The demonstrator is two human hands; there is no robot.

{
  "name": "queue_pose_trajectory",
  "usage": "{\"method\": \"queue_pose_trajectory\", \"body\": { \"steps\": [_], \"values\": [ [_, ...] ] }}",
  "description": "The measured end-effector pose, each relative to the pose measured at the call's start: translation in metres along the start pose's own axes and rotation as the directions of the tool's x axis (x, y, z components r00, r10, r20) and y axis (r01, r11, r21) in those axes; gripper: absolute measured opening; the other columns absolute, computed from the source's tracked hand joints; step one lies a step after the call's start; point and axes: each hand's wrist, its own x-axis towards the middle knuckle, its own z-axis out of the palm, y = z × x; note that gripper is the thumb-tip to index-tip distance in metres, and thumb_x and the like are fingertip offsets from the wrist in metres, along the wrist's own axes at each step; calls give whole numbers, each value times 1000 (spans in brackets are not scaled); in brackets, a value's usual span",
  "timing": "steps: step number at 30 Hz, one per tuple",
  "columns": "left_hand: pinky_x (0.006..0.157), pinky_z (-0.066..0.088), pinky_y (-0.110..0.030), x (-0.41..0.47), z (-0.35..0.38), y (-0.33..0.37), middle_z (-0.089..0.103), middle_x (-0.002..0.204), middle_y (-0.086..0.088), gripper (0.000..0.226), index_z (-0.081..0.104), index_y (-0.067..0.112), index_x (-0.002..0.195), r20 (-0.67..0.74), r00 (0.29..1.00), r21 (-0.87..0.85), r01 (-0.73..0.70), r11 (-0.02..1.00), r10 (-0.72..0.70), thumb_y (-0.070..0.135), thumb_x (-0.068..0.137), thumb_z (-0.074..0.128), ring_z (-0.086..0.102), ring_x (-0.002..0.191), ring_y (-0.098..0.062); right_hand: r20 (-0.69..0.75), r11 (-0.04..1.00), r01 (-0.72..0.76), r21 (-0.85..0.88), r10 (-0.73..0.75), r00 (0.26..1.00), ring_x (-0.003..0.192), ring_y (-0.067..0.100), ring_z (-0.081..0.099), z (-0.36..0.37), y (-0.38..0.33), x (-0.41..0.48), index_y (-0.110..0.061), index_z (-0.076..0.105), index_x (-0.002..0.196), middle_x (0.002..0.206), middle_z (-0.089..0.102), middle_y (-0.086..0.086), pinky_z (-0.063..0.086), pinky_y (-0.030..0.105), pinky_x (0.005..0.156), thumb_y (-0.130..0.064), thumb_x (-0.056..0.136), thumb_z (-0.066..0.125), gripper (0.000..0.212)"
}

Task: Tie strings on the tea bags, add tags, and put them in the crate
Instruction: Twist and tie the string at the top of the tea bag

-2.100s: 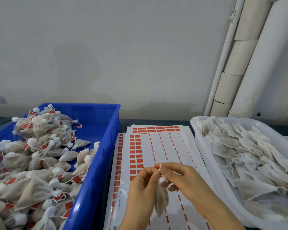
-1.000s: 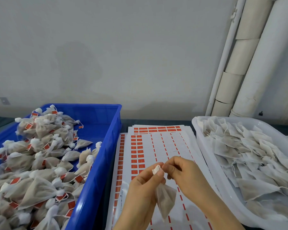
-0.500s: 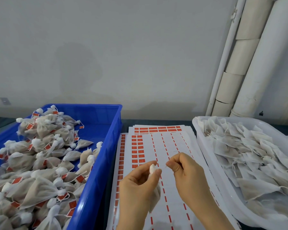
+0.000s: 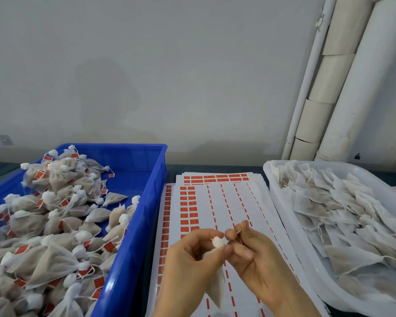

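String is the thing to watch: a thin pale thread that goes from the gathered neck of the tea bag up into the right hand, whose thumb and forefinger are closed on it. The left hand pinches the white bunched top of the same bag, and the brown body of the bag hangs down below it, over the sheets. A half second ago the two hands stood apart, with the thread stretched between them; now they have come together until the fingertips nearly touch. I judge from this that the pull which tightens the knot is finished (or nearly so), and the thread is being taken up short for the next step, the tag.

Under the hands lie the tag sheets, white with rows of orange labels, many rows already used. No tag is on this bag yet, as far as I can see.

To the left stands the blue crate, piled with finished bags that carry orange tags. To the right, the white tub holds the flat untied bags, well apart from the crate. All rests on the dark table.
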Motion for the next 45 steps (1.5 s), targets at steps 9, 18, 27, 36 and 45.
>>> {"method": "queue_pose_trajectory", "body": {
  "steps": [9,18,27,36,45],
  "values": [
    [56,43,-3,-4,-6,-2,62,57,16,33,63,43,88,27,997,151,66,986,-70,19,71,79,56,57,3,-54,746,163,-646,-258,965,36,9,31,4,3,-1,-9,42,73,49,42,-5,35,22,49,-22,98,38,28],
    [62,45,-9,6,-7,-7,73,79,9,11,73,25,79,192,942,4,281,960,-277,26,83,63,67,76,-1,159,600,240,-763,-186,970,49,15,47,6,-9,-3,-10,48,83,58,51,-2,47,22,59,-20,95,42,17],
    [65,50,-13,9,-11,-15,72,70,9,11,69,21,73,78,974,116,202,973,-211,16,71,78,68,73,-11,230,-207,211,-955,-73,971,77,-8,41,7,-4,-7,-25,57,106,84,41,-20,34,6,67,-35,98,36,25],
    [64,49,-17,10,-21,-25,74,78,0,8,76,26,63,156,933,-75,337,938,-323,19,63,78,68,83,-17,31,766,8,-642,15,999,50,14,39,-8,7,1,-8,60,70,56,49,4,37,25,56,-29,86,54,27],
    [64,53,-21,8,-10,-25,72,75,-8,29,71,16,56,121,956,-232,290,928,-268,-3,77,67,70,73,-14,85,988,-143,51,138,987,28,12,32,-13,24,10,-7,54,60,56,46,9,33,22,34,-23,79,57,25]
  ]
}}
